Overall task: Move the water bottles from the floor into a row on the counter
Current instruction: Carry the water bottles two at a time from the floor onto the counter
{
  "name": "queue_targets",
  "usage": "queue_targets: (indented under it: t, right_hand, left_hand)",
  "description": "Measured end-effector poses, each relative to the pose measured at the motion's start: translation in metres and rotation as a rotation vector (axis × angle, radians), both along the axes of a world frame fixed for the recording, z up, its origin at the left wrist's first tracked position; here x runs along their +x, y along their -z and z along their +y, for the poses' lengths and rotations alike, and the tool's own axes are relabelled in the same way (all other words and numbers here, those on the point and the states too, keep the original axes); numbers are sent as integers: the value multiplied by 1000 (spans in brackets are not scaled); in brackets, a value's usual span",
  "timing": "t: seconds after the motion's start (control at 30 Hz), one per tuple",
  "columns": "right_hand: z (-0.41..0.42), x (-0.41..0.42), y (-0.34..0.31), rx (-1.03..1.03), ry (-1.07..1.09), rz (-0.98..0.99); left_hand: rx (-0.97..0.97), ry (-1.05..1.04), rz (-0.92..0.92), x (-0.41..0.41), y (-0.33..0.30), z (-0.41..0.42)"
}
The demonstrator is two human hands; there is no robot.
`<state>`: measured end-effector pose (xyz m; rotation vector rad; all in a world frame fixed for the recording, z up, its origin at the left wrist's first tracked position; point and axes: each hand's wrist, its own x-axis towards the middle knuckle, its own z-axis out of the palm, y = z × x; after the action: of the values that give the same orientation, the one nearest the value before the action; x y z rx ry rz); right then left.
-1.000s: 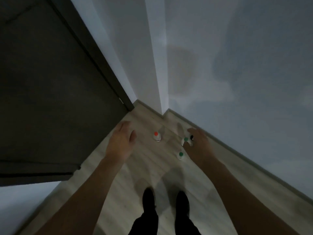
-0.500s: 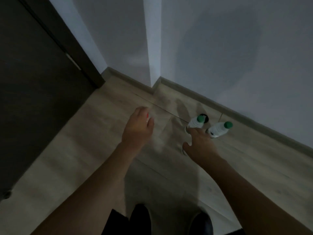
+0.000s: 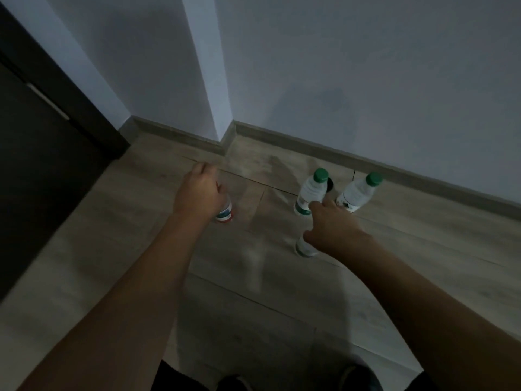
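Left hand (image 3: 198,190) grasping red-label bottle (image 3: 224,212), right hand (image 3: 331,224) fingers spread over near bottle (image 3: 304,246), grip unclear, 2 green-capped bottles (image 3: 310,191) beyond

Floor (image 3: 118,249): light wood-look planks, grey skirting along the walls. Landmark = middle green-capped bottle (image 3: 310,193), upright on floor. Second green-capped bottle (image 3: 358,194) just right of it, upright, nearer the skirting. Third bottle (image 3: 304,248) in front of it, only the base visible. Red-labelled bottle (image 3: 225,213) well to its left, top hidden. Small dark object (image 3: 330,184) right behind it, can't identify.
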<state>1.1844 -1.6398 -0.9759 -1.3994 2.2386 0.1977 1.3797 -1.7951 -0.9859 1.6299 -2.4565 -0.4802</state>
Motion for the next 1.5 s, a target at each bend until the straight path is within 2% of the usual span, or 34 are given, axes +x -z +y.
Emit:
queue_targets:
  t: [0.17, 0.3, 0.6, 0.83, 0.93, 1.03, 1.17, 1.37, 1.5]
  right_hand:
    - [3, 8, 12, 117, -13, 48]
    - [2, 9, 16, 109, -12, 38]
    - [-7, 5, 30, 13, 53, -23]
    - [-14, 8, 35, -65, 54, -97]
    - [-14, 6, 16, -81, 73, -158]
    - [-20, 1, -41, -105, 87, -194]
    - [-27, 1, -165, -125, 78, -233]
    - [-22, -8, -416, -164, 102, -249]
    - [-6, -8, -566, -234, 115, -259]
  left_hand:
    - [57, 5, -76, 1, 10, -13]
    - [159, 7, -125, 1, 18, -8]
    - [186, -34, -183, -10, 24, -5]
    - [148, -5, -119, -6, 27, -6]
    - [172, -78, -26, -1, 3, -6]
    - [175, -110, 41, -4, -57, -3]
    - [188, -69, 37, -11, -180, 8]
    - [209, -81, 58, -31, -429, 24]
    - [108, -66, 155, -43, -589, 44]
